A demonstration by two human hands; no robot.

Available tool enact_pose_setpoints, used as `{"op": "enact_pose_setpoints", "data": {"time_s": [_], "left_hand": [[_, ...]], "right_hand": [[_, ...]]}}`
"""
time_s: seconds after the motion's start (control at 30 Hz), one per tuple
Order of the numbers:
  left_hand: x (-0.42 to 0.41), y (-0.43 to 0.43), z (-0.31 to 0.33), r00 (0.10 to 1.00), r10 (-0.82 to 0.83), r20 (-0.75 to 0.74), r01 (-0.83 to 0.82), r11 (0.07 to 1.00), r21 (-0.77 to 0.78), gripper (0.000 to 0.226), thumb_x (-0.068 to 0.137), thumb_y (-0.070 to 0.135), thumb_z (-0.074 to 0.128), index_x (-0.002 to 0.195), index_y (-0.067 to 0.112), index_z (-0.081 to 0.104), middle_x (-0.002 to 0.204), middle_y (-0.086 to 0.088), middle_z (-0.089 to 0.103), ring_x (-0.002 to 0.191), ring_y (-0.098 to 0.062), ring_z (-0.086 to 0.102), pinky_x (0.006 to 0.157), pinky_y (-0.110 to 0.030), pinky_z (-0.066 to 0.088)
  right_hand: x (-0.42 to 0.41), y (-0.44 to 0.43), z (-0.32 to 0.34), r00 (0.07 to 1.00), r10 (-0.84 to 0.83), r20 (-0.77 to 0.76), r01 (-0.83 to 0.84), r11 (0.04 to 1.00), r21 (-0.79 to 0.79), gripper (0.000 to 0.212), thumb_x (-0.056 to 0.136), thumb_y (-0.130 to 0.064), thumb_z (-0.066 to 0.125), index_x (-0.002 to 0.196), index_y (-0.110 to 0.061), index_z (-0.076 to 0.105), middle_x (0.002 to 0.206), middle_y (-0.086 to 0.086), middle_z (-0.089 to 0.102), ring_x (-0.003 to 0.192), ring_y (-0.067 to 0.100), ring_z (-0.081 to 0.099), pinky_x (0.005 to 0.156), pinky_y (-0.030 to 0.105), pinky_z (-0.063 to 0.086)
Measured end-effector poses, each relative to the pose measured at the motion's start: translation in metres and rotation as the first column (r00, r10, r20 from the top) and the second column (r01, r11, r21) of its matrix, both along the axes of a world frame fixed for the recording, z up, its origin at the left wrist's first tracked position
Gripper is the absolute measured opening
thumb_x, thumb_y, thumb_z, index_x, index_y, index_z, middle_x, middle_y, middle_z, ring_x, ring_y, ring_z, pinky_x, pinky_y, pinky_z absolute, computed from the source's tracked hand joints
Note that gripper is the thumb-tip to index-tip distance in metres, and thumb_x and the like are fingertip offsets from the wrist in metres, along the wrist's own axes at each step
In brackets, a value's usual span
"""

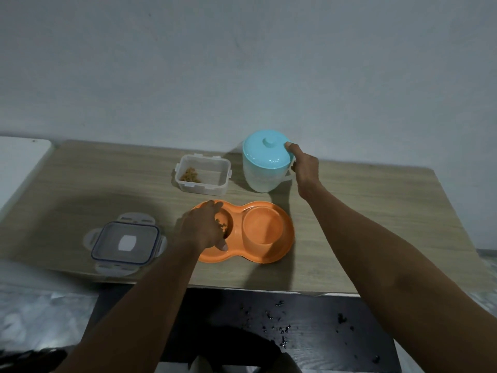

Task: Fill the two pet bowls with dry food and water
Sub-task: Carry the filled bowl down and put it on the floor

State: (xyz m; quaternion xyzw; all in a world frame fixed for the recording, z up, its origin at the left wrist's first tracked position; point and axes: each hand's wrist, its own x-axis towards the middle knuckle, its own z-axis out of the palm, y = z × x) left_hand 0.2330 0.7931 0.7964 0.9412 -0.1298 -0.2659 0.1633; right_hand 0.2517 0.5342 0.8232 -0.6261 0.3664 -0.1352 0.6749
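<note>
An orange double pet bowl (279, 254) lies on the wooden table. Its left well (226, 224) holds some dry food; its right well (263, 227) looks bare. My left hand (203, 228) rests over the left well, fingers curled and touching the kibble. A clear food container (203, 175) stands open behind the bowl with a little dry food in its left corner. To its right stands a pale jug with a turquoise lid (265, 157). My right hand (304, 164) grips the jug's handle at its right side, thumb on the lid's edge.
The container's clear lid (125, 242) with blue seal lies flat at front left. A white board (18, 160) sits at the table's far left. Below the table's front edge a dark surface (309, 321) carries scattered crumbs. A wall stands behind the table.
</note>
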Motion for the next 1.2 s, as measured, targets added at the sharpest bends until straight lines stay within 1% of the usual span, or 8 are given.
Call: {"op": "enact_pose_setpoints", "data": {"time_s": [0.13, 0.3, 0.43, 0.57, 0.73, 0.87, 1.0, 1.2], "left_hand": [[-0.001, -0.001, -0.001, 1.0, 0.007, -0.002, -0.007, 1.0, -0.006, 0.121, 0.051, 0.027, 0.095, 0.153, 0.027, 0.029, 0.157, 0.004, 0.031, 0.142, -0.029, 0.033, 0.109, -0.045, 0.033], [0.001, 0.0, -0.005, 1.0, 0.016, -0.006, -0.016, 0.999, -0.038, 0.123, 0.049, 0.026, 0.095, 0.153, 0.026, 0.028, 0.158, 0.004, 0.031, 0.142, -0.028, 0.032, 0.108, -0.044, 0.034], [0.001, 0.008, -0.015, 1.0, -0.01, 0.004, 0.01, 0.997, -0.072, 0.128, 0.045, 0.041, 0.093, 0.152, 0.032, 0.025, 0.163, 0.003, 0.017, 0.146, -0.029, 0.022, 0.112, -0.053, 0.032], [-0.01, 0.019, -0.019, 0.945, 0.3, 0.132, -0.25, 0.92, -0.302, 0.097, 0.057, 0.064, 0.074, 0.143, 0.029, 0.045, 0.149, 0.0, 0.046, 0.134, -0.025, 0.046, 0.106, -0.048, 0.041], [-0.023, 0.028, -0.018, 0.877, 0.43, 0.216, -0.382, 0.895, -0.23, 0.035, 0.087, 0.035, 0.063, 0.105, 0.005, 0.068, 0.103, -0.016, 0.07, 0.1, -0.038, 0.064, 0.088, -0.045, 0.052], [-0.031, 0.026, -0.017, 0.876, 0.474, 0.088, -0.456, 0.874, -0.17, 0.025, 0.086, 0.026, 0.059, 0.089, 0.003, 0.069, 0.09, -0.017, 0.07, 0.088, -0.038, 0.065, 0.077, -0.038, 0.054], [-0.038, 0.025, -0.017, 0.824, 0.565, 0.045, -0.535, 0.801, -0.267, 0.02, 0.085, 0.014, 0.055, 0.076, 0.001, 0.067, 0.08, -0.018, 0.067, 0.085, -0.041, 0.064, 0.071, -0.037, 0.049], [-0.068, 0.007, 0.004, 0.757, 0.651, 0.062, -0.585, 0.716, -0.381, 0.026, 0.09, 0.012, 0.055, 0.105, -0.001, 0.071, 0.1, -0.021, 0.07, 0.098, -0.04, 0.063, 0.081, -0.038, 0.047]], "right_hand": [[-0.003, -0.002, 0.0, 0.999, 0.044, -0.023, -0.046, 0.995, -0.09, 0.05, 0.08, -0.053, 0.073, 0.083, -0.005, 0.06, 0.08, 0.007, 0.051, 0.074, 0.018, 0.048, 0.071, 0.037, 0.04], [-0.037, 0.008, -0.018, 0.998, -0.066, -0.02, 0.062, 0.986, -0.154, 0.054, 0.086, -0.06, 0.065, 0.115, -0.015, 0.06, 0.115, 0.002, 0.062, 0.105, 0.018, 0.058, 0.082, 0.031, 0.046], [-0.081, 0.017, -0.052, 0.976, -0.001, -0.218, -0.045, 0.977, -0.207, 0.064, 0.067, -0.077, 0.063, 0.11, -0.029, 0.067, 0.12, 0.0, 0.067, 0.116, 0.024, 0.06, 0.102, 0.049, 0.048], [-0.115, 0.033, -0.061, 0.946, 0.098, -0.309, -0.18, 0.951, -0.25, 0.059, 0.075, -0.064, 0.063, 0.111, -0.019, 0.075, 0.116, 0.005, 0.073, 0.111, 0.027, 0.063, 0.098, 0.043, 0.049], [-0.142, 0.048, -0.063, 0.93, 0.103, -0.352, -0.204, 0.944, -0.261, 0.032, 0.097, -0.032, 0.06, 0.109, -0.007, 0.075, 0.093, 0.006, 0.068, 0.096, 0.028, 0.063, 0.079, 0.033, 0.04], [-0.148, 0.053, -0.063, 0.92, 0.097, -0.379, -0.198, 0.951, -0.237, 0.033, 0.098, -0.032, 0.062, 0.111, -0.003, 0.074, 0.089, 0.006, 0.062, 0.088, 0.023, 0.055, 0.082, 0.033, 0.043], [-0.152, 0.051, -0.06, 0.928, 0.087, -0.363, -0.148, 0.979, -0.143, 0.04, 0.095, -0.032, 0.07, 0.125, -0.005, 0.07, 0.109, 0.012, 0.071, 0.1, 0.026, 0.061, 0.09, 0.036, 0.047], [-0.168, 0.034, -0.054, 0.954, 0.051, -0.297, -0.074, 0.995, -0.068, 0.049, 0.089, -0.035, 0.075, 0.131, -0.011, 0.068, 0.124, 0.009, 0.071, 0.102, 0.022, 0.059, 0.097, 0.04, 0.051]]}}
